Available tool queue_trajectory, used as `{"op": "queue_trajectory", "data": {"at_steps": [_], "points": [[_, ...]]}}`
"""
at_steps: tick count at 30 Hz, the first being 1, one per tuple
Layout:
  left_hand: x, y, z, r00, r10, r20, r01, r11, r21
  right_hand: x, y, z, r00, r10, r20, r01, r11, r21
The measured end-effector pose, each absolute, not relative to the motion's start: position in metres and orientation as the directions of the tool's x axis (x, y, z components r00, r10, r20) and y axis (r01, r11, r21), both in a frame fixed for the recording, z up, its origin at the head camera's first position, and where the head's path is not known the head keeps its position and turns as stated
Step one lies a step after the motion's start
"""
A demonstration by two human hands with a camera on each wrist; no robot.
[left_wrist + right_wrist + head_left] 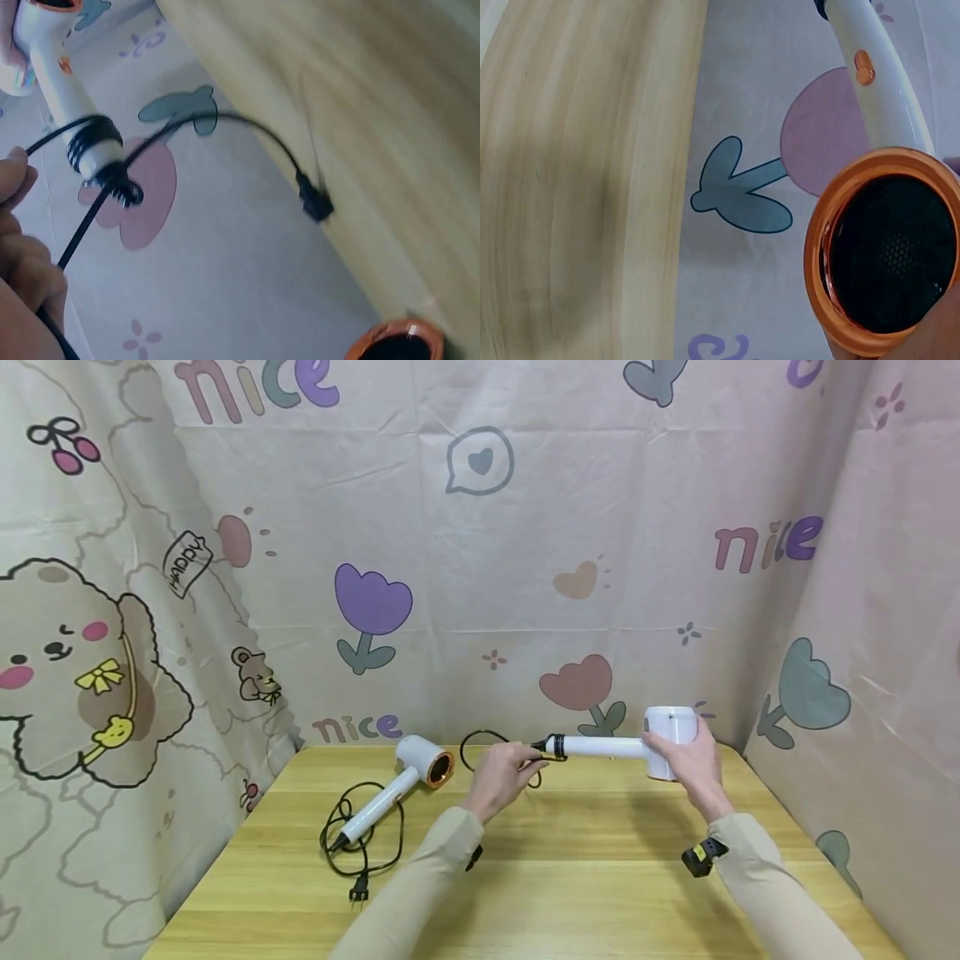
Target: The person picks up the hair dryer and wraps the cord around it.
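On the left part of the wooden table (555,893) we see a white hair dryer (397,787) lying with its looped black cord (365,857) and two-pin plug (359,887), while behind the table and along both its sides hangs pale printed cloth (465,552).

Pale cartoon-printed curtains (570,510), seemingly fabric, hang beyond the far and side edges of the wooden tabletop (585,877).
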State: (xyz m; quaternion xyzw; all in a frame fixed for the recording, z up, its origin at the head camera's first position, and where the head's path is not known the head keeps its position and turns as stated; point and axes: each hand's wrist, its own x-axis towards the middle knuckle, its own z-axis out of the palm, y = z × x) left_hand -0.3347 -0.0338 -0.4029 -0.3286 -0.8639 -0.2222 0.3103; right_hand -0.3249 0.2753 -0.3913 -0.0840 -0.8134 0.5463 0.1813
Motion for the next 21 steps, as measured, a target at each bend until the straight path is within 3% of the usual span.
{"op": "queue_trajectory", "data": {"at_steps": [5, 13, 16, 21], "points": [[-0.342, -0.040, -0.395, -0.496, 0.412, 0.765, 0.670, 0.741, 0.036, -0.327, 0.275, -0.389, -0.931, 0.257, 0.260, -0.120, 0.458, -0.881], [-0.351, -0.051, -0.386, -0.383, 0.460, 0.801, 0.704, 0.707, -0.070, -0.326, 0.274, -0.389, -0.951, 0.176, 0.256, -0.130, 0.521, -0.843], [-0.353, -0.053, -0.383, -0.384, 0.437, 0.813, 0.712, 0.701, -0.040, -0.326, 0.275, -0.389, -0.958, 0.132, 0.255, -0.147, 0.535, -0.832], [-0.359, -0.058, -0.383, -0.476, 0.365, 0.801, 0.697, 0.711, 0.090, -0.329, 0.276, -0.389, -0.967, 0.062, 0.249, -0.185, 0.503, -0.844]]}}
